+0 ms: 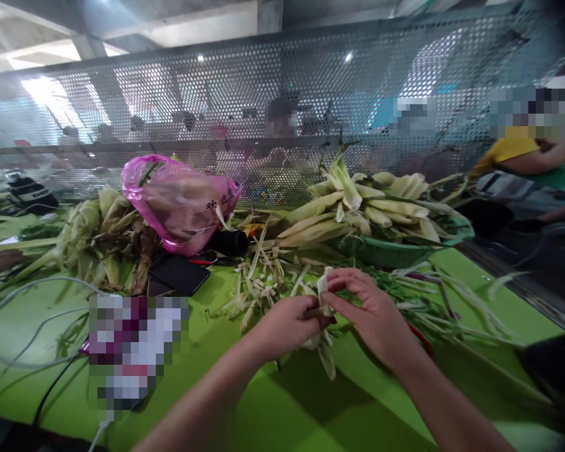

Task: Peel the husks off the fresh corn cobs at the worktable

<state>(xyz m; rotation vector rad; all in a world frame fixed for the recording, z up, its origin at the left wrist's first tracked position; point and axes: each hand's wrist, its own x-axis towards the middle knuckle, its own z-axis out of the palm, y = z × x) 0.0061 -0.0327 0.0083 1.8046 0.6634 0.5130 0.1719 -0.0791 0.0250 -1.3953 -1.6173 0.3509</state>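
Dead centre, I see the left hand [287, 326] fisted around a small corn ear [326, 358] just above the green table [273, 408]. At its 3 o'clock the right hand [371, 307] pinches the ear's husk strip [323, 282] between thumb and fingertips. Husk scraps [258, 282] lie at 12, a green basin [386, 252] of ears at 1 and a pink bag [179, 201] at 11.

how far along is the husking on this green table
Done: a heap of pale peeled stalks fills the green basin, and husk scraps litter the table. In hand: the left hand grips one stalk while the right hand pinches its upper end. Left: a pile of unhusked stalks at the far left.
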